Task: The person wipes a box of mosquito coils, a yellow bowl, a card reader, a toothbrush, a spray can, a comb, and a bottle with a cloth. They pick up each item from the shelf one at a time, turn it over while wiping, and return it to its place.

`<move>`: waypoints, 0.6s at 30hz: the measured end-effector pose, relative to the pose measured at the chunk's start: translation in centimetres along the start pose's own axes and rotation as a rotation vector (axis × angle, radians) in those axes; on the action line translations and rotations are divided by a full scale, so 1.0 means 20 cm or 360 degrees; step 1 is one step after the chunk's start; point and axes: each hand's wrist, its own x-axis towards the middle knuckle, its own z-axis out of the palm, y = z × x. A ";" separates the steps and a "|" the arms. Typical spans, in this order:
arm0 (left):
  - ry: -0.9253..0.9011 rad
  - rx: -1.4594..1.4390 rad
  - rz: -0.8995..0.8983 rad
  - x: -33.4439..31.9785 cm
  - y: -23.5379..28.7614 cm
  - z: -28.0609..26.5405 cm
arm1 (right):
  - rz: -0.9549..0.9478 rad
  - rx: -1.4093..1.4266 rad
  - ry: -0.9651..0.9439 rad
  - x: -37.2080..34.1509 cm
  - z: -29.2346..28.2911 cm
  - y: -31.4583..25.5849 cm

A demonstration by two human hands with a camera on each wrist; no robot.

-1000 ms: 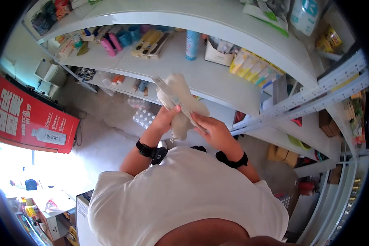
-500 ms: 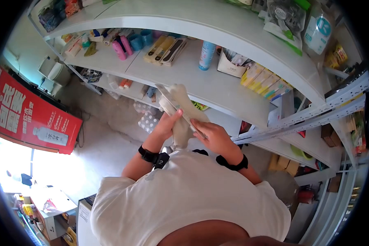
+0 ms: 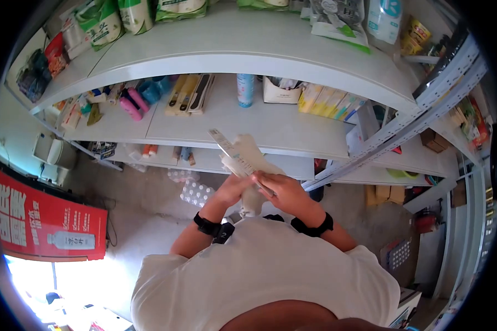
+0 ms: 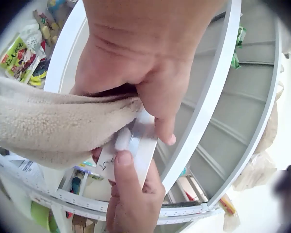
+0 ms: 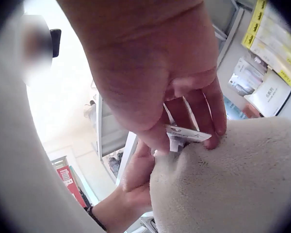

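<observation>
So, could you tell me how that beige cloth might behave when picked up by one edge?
The cloth would probably sag, since it bends in soft folds. Its fuzzy surface suggests it shouldn't slip easily between fingers, and its folded shape makes rolling unlikely.

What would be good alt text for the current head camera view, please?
A person's left hand and right hand hold a beige cloth and a slim flat pack before white shelves stocked with goods. A red sign shows at the picture's left.

left wrist view: cloth (image 4: 53, 126) cut off | card (image 4: 144, 158) print illegible | dark object (image 4: 290, 187) blurred
</observation>
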 end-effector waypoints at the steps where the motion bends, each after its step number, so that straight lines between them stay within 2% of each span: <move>1: -0.0031 0.0002 -0.0056 0.02 -0.02 0.02 | 0.0027 -0.0024 -0.0009 -0.01 -0.01 0.01; 2: -0.0058 0.0001 -0.0115 0.04 -0.04 0.03 | 0.0047 -0.0054 0.0027 -0.02 -0.01 0.02; 4: -0.0039 -0.0077 -0.0050 0.05 -0.07 0.02 | 0.0090 -0.0108 0.0097 -0.06 -0.01 0.03; 7: 0.0007 -0.0275 0.0116 0.09 -0.06 0.00 | 0.0108 0.0081 0.0213 -0.12 -0.05 0.03; 10: 0.0138 -0.0409 0.0231 0.12 0.02 0.03 | 0.0401 0.0350 0.0040 -0.21 -0.13 0.03; 11: 0.0196 -0.0428 0.0272 0.14 0.05 0.03 | 0.0636 0.0393 -0.0294 -0.25 -0.15 0.08; 12: 0.0254 -0.0443 0.0320 0.16 0.06 0.05 | 0.0728 0.0776 -0.0177 -0.30 -0.14 0.09; 14: 0.0156 -0.0234 0.0322 0.17 0.09 0.12 | 0.0867 0.1539 0.0063 -0.38 -0.11 0.10; 16: 0.0073 0.0037 0.0263 0.18 0.08 0.25 | 0.0942 0.1675 -0.0024 -0.44 -0.16 0.15; 17: 0.0070 0.0107 0.0089 0.19 0.02 0.26 | 0.0977 0.1744 -0.0070 -0.47 -0.19 0.17; 18: -0.0008 0.0257 0.0034 0.20 -0.04 0.29 | 0.0977 0.1738 -0.0071 -0.50 -0.21 0.19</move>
